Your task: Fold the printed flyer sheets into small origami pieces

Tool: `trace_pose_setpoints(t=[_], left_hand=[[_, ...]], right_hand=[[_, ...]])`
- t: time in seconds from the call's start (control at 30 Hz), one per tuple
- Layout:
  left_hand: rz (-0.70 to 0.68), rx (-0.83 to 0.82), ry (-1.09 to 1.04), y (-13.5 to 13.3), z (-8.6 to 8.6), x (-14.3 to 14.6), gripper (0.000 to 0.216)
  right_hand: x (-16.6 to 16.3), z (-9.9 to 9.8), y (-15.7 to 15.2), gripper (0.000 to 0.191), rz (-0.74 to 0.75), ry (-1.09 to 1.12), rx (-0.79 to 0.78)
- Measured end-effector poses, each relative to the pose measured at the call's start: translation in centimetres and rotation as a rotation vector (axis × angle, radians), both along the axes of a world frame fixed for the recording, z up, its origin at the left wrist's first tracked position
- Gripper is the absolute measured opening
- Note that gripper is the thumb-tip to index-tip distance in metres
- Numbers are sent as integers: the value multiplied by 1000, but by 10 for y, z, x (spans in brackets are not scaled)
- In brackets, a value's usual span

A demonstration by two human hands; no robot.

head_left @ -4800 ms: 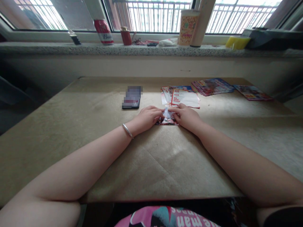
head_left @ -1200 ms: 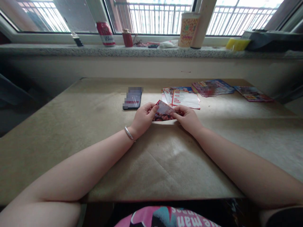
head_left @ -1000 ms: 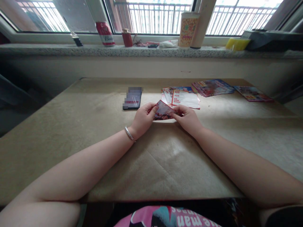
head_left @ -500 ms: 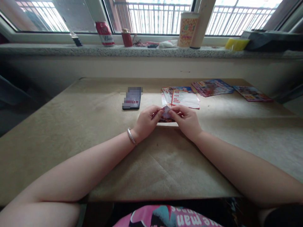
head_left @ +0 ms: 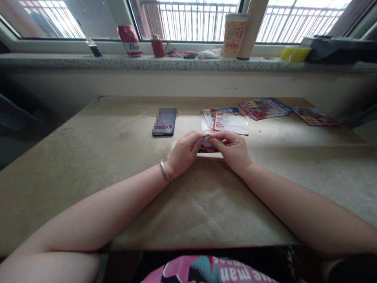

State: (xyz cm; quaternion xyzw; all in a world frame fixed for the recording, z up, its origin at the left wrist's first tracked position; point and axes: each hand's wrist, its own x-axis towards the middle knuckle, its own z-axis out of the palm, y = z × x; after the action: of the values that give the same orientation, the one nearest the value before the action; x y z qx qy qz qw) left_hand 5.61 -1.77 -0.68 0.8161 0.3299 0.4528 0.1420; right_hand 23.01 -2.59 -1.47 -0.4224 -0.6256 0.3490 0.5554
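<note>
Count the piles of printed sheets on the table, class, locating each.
3: a white-topped pile beyond the right hand, a colourful pile right of it, and the rightmost pile. Hidden sheets can't be counted.

Paper (head_left: 207,147) — pale top, reddish printed bottom | partly hidden | pinched both sides

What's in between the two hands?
In the head view, a small piece of printed paper is between the left hand and the right hand, and both are pinching it.
</note>
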Motion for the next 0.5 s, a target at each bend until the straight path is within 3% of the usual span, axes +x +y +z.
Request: trace_pose_setpoints(t=[0.23,0.5], left_hand=[[55,3,47,-2,2,1,22],[100,17,152,-5,2,2,23]], right_hand=[[0,2,-2,20,-9,-38,-4],[-2,12,-5,20,-54,-154,122]])
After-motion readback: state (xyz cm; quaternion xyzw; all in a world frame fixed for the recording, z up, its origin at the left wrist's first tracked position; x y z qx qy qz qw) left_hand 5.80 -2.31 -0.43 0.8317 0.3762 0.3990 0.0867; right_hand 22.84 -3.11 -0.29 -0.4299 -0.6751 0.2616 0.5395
